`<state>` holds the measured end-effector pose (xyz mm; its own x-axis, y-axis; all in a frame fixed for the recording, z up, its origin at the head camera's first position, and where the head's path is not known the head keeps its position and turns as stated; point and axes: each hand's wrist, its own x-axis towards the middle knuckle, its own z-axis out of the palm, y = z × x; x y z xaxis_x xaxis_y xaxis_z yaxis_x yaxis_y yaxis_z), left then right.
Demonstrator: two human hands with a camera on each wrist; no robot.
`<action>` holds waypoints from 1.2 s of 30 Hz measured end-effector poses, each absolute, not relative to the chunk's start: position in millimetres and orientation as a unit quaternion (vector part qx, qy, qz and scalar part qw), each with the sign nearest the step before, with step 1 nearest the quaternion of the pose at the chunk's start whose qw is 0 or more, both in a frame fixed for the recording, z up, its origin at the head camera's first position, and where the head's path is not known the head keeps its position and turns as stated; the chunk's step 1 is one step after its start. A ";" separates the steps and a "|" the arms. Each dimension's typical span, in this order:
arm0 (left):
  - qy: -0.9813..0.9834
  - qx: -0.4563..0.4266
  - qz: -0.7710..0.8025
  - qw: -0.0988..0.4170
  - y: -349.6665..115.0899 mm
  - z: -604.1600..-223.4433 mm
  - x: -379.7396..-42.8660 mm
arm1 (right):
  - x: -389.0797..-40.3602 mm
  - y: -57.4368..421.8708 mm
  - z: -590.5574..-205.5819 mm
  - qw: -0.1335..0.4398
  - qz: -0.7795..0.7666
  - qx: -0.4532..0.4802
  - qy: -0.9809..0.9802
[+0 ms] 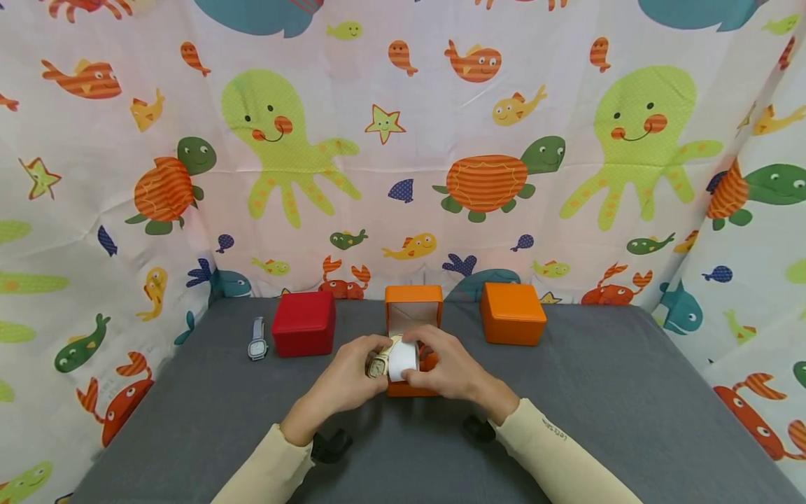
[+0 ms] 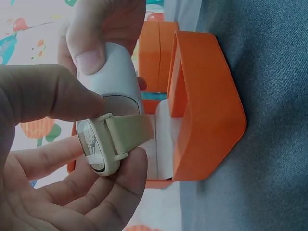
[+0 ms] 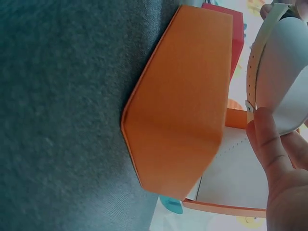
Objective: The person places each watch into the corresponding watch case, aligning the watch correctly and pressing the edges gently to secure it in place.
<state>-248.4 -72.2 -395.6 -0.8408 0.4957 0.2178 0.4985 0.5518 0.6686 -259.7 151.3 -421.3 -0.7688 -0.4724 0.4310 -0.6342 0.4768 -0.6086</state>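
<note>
My left hand (image 1: 349,374) pinches a pale gold wristwatch (image 2: 127,134) by its case, thumb on one side and fingers on the other. A white watch cushion (image 1: 403,361) is in my right hand (image 1: 453,365), between thumb and fingers. In the left wrist view the watch touches the cushion's end. The right wrist view has the strap (image 3: 252,79) with its pin holes running along the cushion's edge, its buckle by my right fingertips. Whether the strap circles the cushion fully is hidden. Right behind both hands stands an orange watch box (image 1: 413,294), lid raised, with a pale lining.
A closed red box (image 1: 303,324) stands to the left, with a silver wristwatch (image 1: 257,340) lying beside it. A closed orange box (image 1: 513,313) is at the back right. All are on a dark grey table (image 1: 604,399), backed by a sea-animal curtain (image 1: 403,140).
</note>
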 end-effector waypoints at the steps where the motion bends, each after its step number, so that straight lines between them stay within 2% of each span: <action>1: -0.880 -0.281 -0.383 0.003 -72.2 -395.7 -248.3 | -259.7 151.4 -421.9 0.106 0.398 0.325 -0.851; 18: -0.864 -0.281 -0.418 0.011 -74.0 -399.4 -248.7 | -260.1 149.9 -430.4 0.116 0.442 0.325 -0.828; 28: -0.873 -0.287 -0.395 -0.005 -70.9 -397.0 -244.5 | -255.3 154.2 -435.3 0.119 0.458 0.316 -0.823; 36: -0.868 -0.284 -0.407 0.023 -73.6 -397.7 -245.1 | -257.0 151.9 -434.0 0.114 0.470 0.307 -0.820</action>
